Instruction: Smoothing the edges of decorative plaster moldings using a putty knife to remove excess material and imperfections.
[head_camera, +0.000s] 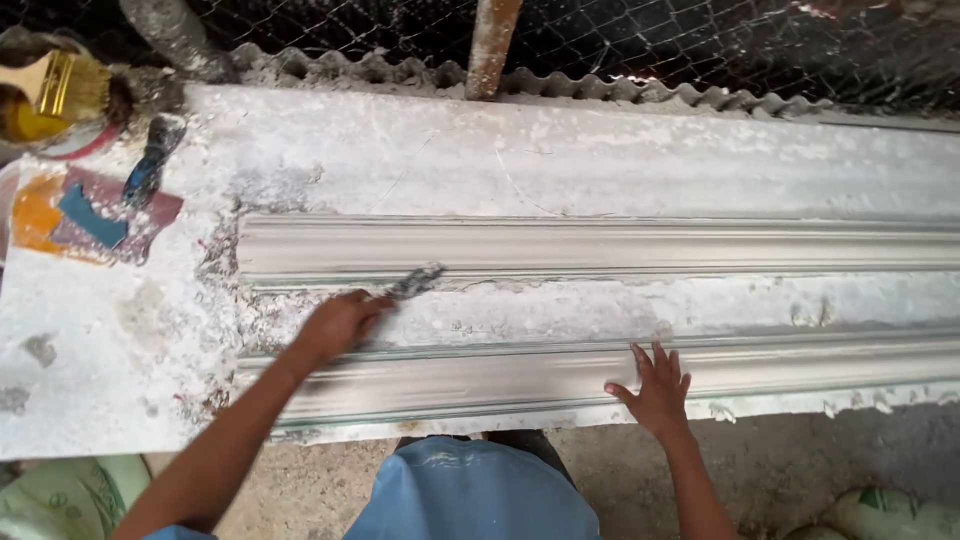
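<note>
Fingers of the left hand (338, 322) are curled tight around a small scraper (412, 282), and its grey blade pokes out to the upper right. The blade tip touches the rough white strip of table between the two long mouldings. The far moulding (600, 247) is just above the blade. The near moulding (500, 375) is just below the hand and runs along the table's front edge. To the left of the mouldings the white table (100, 330) is bare and dusty, with plenty of room there. In the far left corner sits a brush (62, 88) with yellow bristles in a round tub. Next to it a small dark tool (150, 160) lies tilted. Below that is a flat piece of paper (80, 215) with orange, blue and dark red patches. A green and white sack (60, 495) rests on the ground at the bottom left, under the table edge. Further right, the right hand (655, 385) lies flat on the near moulding. Its fingers are spread apart and point up, and it holds nothing. Another sack (880, 512) with a green mark sits on the ground at the bottom right. Along the back edge runs a wavy grey sheet (640, 90), with wire fence (700, 40) behind it.
</note>
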